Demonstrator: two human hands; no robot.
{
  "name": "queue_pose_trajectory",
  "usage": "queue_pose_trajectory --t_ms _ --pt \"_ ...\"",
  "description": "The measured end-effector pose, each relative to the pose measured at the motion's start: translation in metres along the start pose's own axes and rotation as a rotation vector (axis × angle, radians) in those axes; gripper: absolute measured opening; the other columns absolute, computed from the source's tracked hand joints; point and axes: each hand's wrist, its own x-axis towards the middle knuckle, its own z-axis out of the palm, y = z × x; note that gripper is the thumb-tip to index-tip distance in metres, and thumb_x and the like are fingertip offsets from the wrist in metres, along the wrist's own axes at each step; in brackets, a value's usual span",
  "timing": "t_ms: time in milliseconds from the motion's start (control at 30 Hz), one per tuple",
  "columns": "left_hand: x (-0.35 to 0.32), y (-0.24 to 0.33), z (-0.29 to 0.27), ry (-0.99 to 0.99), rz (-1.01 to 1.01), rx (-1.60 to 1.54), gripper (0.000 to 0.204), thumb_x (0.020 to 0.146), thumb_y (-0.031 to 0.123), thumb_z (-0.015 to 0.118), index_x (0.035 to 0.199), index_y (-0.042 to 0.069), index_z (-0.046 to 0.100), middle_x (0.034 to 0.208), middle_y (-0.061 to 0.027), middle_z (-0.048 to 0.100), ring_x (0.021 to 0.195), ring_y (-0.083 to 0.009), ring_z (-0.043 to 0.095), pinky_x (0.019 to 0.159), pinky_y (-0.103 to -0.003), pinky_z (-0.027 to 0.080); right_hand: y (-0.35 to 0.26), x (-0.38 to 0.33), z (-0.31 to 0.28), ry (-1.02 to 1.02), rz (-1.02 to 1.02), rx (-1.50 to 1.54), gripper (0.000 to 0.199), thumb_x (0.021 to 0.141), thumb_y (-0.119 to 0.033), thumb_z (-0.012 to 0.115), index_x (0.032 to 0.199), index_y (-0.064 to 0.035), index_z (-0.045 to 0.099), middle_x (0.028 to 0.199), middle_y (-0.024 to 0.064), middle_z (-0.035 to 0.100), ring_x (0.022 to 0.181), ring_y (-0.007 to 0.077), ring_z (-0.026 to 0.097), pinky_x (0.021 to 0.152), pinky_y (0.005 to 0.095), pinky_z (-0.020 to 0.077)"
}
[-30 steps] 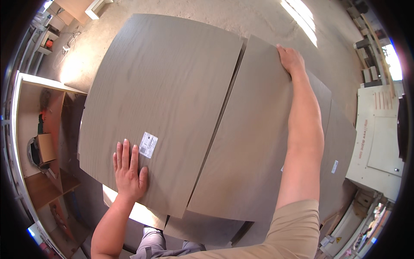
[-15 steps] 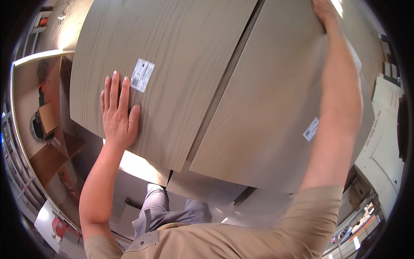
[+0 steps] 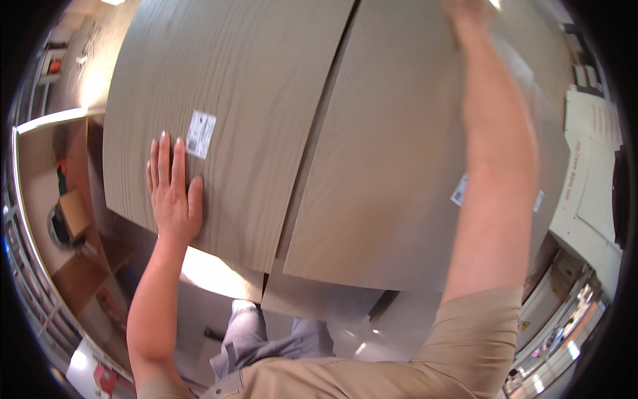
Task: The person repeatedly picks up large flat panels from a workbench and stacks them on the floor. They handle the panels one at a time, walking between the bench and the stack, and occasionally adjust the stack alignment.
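Observation:
My left hand (image 3: 173,199) lies flat on a grey-brown wood-grain panel (image 3: 252,133), its fingers stretched out beside a white label (image 3: 200,134). A second wood-grain panel (image 3: 372,166) lies to the right, and a narrow dark gap runs between the two. My right arm reaches across this panel to its far part, where my right hand (image 3: 469,20) is smeared by motion and cut by the upper edge. Whether it grips anything I cannot make out. Another white label (image 3: 459,191) shows partly from behind my right forearm.
An open wooden shelf unit (image 3: 86,279) stands at the left, with a small cardboard box (image 3: 74,213) in it. A pale machine housing (image 3: 585,199) is at the right. One more panel surface with a small label (image 3: 538,201) shows beyond my right forearm.
The view has shifted, so the panels sit a little further left and lower. My right arm has swung left across the right panel, uncovering a label beyond it. My left hand stays flat beside its label.

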Motion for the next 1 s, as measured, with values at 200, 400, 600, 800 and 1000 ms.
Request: queue_pose_trajectory --t_ms 200,400,600,800,1000 --pt "-0.004 0.0 0.0 -0.006 -0.049 0.054 0.059 0.098 0.031 0.047 0.153 0.013 0.035 0.162 -0.0099 0.026 0.15 -0.0322 0.021 0.12 -0.051 0.017 -0.048 -0.108 -0.044 -0.125 -0.025 -0.066 0.058 0.107 -0.04 0.02 0.158 -0.0125 0.02 0.166 0.0104 0.013 0.152 0.0297 0.013 0.125 0.0469 0.0067" --pt "0.001 -0.007 0.021 0.093 -0.044 0.047 0.057 0.102 0.037 0.043 0.155 0.017 0.033 0.162 -0.0087 0.027 0.15 -0.0313 0.022 0.12 -0.05 0.019 -0.039 -0.319 -0.039 0.119 -0.198 0.195 0.056 0.096 -0.037 0.047 0.145 -0.0104 0.043 0.155 0.0195 0.03 0.145 0.0406 0.024 0.117 0.0599 0.0183" --pt "-0.003 -0.05 0.043 0.102 0.029 0.242 0.06 0.103 0.045 0.038 0.155 0.016 0.031 0.162 -0.0097 0.027 0.15 -0.0327 0.022 0.119 -0.05 0.021 -0.056 -0.452 -0.059 0.028 -0.102 0.291 0.058 0.098 -0.039 0.045 0.15 -0.015 0.038 0.159 0.0165 0.028 0.149 0.0384 0.02 0.119 0.0595 0.0171" --pt "0.019 -0.041 0.046 0.045 0.036 0.241 0.059 0.104 0.043 0.04 0.152 0.009 0.036 0.158 -0.0141 0.034 0.146 -0.0351 0.03 0.117 -0.048 0.028 -0.095 -0.487 -0.064 -0.121 -0.017 0.176 0.059 0.099 -0.037 0.043 0.151 -0.0086 0.036 0.159 0.0205 0.026 0.148 0.0418 0.019 0.119 0.0596 0.0138" --pt "-0.018 -0.025 0.045 0.087 0.236 0.087 0.054 0.105 0.035 0.041 0.149 0.003 0.039 0.157 -0.0157 0.035 0.145 -0.0342 0.032 0.119 -0.046 0.028 -0.096 -0.732 -0.088 -0.208 -0.319 0.547 0.072 0.085 -0.019 0.066 0.149 -0.0105 0.036 0.157 0.0213 0.026 0.146 0.0363 0.026 0.123 0.0543 0.0143"
